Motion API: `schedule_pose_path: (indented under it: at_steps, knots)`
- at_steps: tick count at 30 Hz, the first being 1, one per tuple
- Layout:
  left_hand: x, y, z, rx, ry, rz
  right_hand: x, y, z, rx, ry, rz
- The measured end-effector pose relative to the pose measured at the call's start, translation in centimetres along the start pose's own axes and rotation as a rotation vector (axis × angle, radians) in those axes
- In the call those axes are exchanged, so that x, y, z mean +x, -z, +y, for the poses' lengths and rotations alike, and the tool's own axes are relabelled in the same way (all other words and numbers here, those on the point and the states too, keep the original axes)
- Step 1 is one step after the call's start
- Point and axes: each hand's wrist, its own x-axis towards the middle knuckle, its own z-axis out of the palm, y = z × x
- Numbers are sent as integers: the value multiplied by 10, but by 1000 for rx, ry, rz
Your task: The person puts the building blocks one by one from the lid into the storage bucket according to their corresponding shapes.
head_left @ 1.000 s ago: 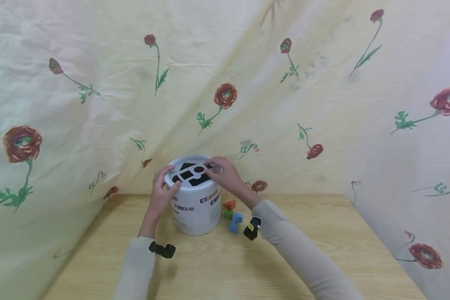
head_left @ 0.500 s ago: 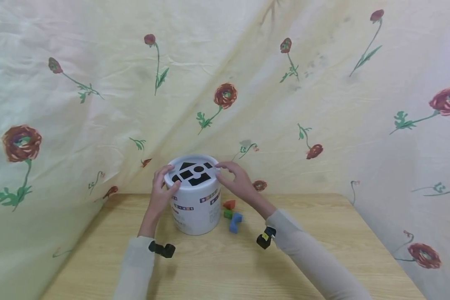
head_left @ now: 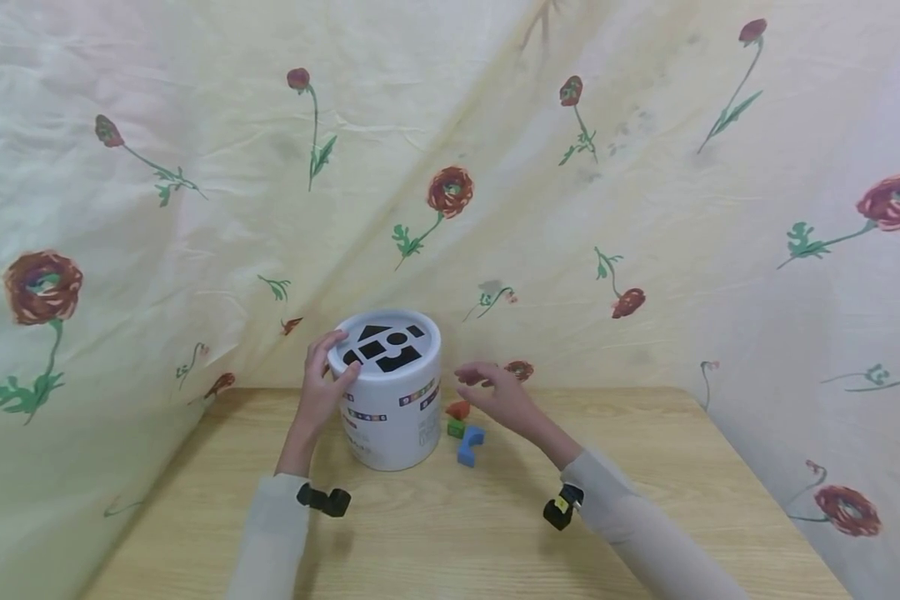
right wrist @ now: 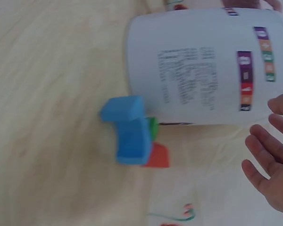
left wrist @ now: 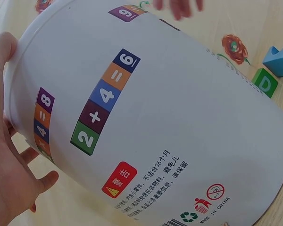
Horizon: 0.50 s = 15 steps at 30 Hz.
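Observation:
A white bucket (head_left: 386,425) with printed coloured sums stands upright on the table. Its lid (head_left: 429,327) has black cut-outs: a triangle, a circle, rectangles and others. At the bucket's left rim, my left hand (head_left: 322,392) holds on with fingers and thumb spread round the edge. My right hand (head_left: 499,397) is in the air right of the bucket, fingers loosely bent and nothing in them. Below it lie three toy blocks beside the bucket: a red one (head_left: 459,409), a green one (head_left: 456,428) marked D in the left wrist view, and a blue arch-shaped one (head_left: 470,447).
The wooden table (head_left: 630,483) extends to the right and front of the bucket. Behind and at both sides hangs a pale cloth (head_left: 390,125) with red flowers. A small black camera is strapped on each wrist.
My right hand has moved from over the lid to the right and down, off the bucket. My left hand stays at the rim, and the three blocks lie where they were.

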Motion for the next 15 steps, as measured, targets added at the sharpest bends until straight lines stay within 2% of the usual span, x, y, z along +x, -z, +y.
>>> schedule_pose_path:
  at_steps: [4,10,15]
  knots:
    - [-1,0,1,-6,4,-4,-12,-6,14,-44,-25,-65]
    - [-1,0,1,-17,1,-8,-21,-16,29,-121,0,-158]
    - [0,0,-1,-18,0,-13,-26,-25,37,-242,-89,-231]
